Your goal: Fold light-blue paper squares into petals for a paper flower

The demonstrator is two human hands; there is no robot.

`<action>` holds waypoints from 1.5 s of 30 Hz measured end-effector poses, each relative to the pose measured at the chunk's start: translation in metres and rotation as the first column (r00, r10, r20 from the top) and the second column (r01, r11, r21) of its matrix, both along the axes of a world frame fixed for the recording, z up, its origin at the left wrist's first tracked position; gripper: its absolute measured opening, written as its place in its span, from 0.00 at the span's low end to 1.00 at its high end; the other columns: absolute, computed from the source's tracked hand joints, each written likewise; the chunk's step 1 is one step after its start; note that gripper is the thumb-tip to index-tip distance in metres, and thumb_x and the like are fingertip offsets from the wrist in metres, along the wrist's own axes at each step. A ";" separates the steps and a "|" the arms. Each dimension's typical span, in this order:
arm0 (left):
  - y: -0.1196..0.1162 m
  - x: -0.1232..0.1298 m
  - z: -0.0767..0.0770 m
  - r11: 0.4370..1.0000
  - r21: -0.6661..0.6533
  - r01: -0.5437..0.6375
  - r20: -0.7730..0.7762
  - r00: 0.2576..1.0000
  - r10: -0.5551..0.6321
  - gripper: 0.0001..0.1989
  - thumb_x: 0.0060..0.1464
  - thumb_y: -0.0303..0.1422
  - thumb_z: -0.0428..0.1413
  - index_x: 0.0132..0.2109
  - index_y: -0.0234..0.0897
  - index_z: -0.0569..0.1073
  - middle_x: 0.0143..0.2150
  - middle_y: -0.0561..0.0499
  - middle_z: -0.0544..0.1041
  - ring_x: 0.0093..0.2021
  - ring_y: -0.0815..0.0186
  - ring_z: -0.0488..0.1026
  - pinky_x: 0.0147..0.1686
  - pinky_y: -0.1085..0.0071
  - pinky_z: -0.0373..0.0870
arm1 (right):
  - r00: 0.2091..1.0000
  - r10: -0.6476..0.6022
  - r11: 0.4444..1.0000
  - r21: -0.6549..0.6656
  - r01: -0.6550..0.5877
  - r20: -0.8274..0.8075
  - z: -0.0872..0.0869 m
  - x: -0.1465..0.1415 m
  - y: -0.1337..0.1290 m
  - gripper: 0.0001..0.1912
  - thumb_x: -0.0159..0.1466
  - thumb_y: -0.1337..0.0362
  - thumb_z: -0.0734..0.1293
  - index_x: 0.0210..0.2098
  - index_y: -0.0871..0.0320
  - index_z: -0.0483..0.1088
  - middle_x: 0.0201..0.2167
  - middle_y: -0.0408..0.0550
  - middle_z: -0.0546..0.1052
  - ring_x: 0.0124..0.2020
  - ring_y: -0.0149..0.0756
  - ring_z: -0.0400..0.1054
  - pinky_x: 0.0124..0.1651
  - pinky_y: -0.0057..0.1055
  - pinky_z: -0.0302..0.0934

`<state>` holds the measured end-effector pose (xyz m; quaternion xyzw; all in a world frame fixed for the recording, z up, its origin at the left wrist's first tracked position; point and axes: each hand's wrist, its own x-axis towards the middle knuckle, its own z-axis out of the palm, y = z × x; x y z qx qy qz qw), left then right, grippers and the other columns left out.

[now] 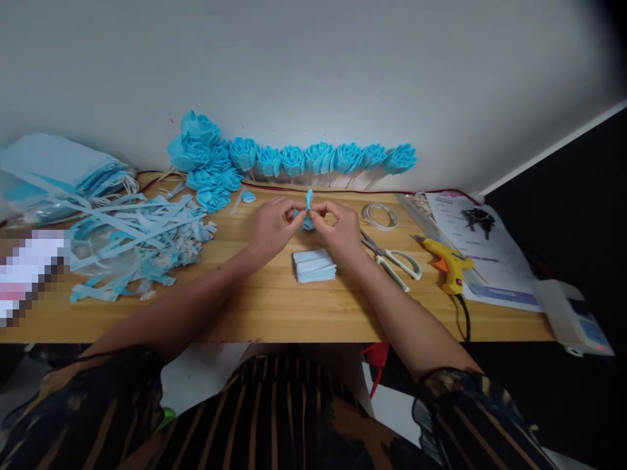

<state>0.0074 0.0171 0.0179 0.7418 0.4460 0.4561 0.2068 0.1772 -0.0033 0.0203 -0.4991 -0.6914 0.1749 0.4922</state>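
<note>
Between my fingertips a small folded blue piece (309, 198) stands upright. My left hand (277, 225) pinches it from the left, and my right hand (337, 228) pinches it from the right. More blue material shows just below and behind the fingertips, partly hidden. Nearer to me lies a stack of pale blue rectangular pieces (314, 266). A single small blue piece (249, 196) rests beyond my left hand.
Blue flowers (321, 158) line the wall, with a cluster (210, 160) at their left. Cut strips (137, 238) and masks (63, 170) lie left. Tape (381, 216), scissors (392, 254), a yellow glue gun (450, 264), papers (509, 281) and keys (479, 219) sit right.
</note>
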 end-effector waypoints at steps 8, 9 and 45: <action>0.002 0.001 -0.007 0.999 0.030 0.025 -0.008 1.000 -0.024 0.06 0.58 0.30 0.58 0.33 0.39 0.79 0.28 0.51 0.73 0.32 0.64 0.67 0.36 0.65 0.56 | 0.993 0.007 0.997 0.078 -0.016 0.118 -0.001 0.002 0.002 0.07 0.63 0.63 0.68 0.29 0.53 0.74 0.28 0.44 0.78 0.36 0.40 0.71 0.50 0.39 0.59; 0.002 0.001 -0.007 0.999 0.030 0.025 -0.007 1.000 -0.025 0.06 0.58 0.30 0.58 0.32 0.39 0.78 0.28 0.51 0.74 0.32 0.64 0.66 0.36 0.65 0.56 | 0.993 0.008 0.997 0.079 -0.018 0.115 -0.001 0.002 0.002 0.07 0.63 0.63 0.68 0.28 0.53 0.74 0.28 0.44 0.78 0.36 0.40 0.71 0.50 0.39 0.59; 0.008 0.002 -0.002 0.830 -0.410 0.378 0.558 0.824 -0.099 0.06 0.48 0.32 0.63 0.30 0.35 0.74 0.29 0.54 0.74 0.32 0.69 0.67 0.38 0.71 0.65 | 0.977 0.148 0.954 -0.240 -0.182 -0.152 -0.002 0.008 0.011 0.13 0.58 0.53 0.69 0.26 0.55 0.69 0.25 0.41 0.70 0.31 0.33 0.62 0.39 0.32 0.58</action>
